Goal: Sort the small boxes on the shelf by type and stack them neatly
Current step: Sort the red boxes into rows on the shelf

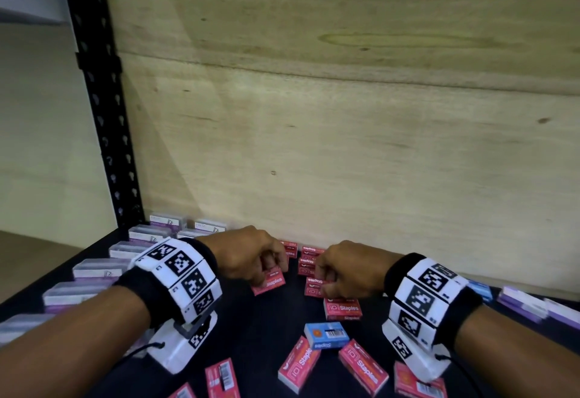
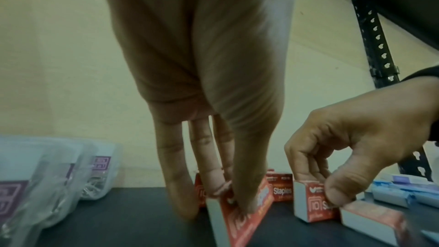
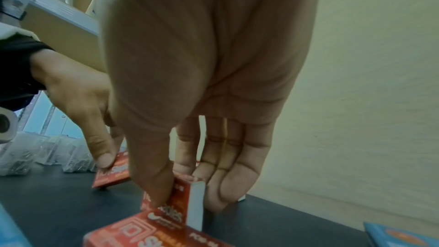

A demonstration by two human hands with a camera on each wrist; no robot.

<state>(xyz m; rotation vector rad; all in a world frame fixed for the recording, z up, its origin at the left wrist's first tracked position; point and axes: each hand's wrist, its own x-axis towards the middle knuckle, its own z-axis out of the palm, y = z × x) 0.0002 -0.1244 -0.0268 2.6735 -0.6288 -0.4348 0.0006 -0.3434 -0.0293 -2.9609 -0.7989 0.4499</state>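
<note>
My left hand pinches a red Staples box between thumb and fingers, tilted off the dark shelf; the left wrist view shows the same red box under the thumb. My right hand pinches another red Staples box, which stands on its edge in the right wrist view. Behind both hands, a group of red boxes sits against the wooden back wall. More red boxes lie loose in front, along with a blue box.
Clear plastic boxes with purple labels line the shelf's left side beside the black upright post. Blue boxes and purple-white boxes lie at the right. The wooden back panel closes the shelf behind.
</note>
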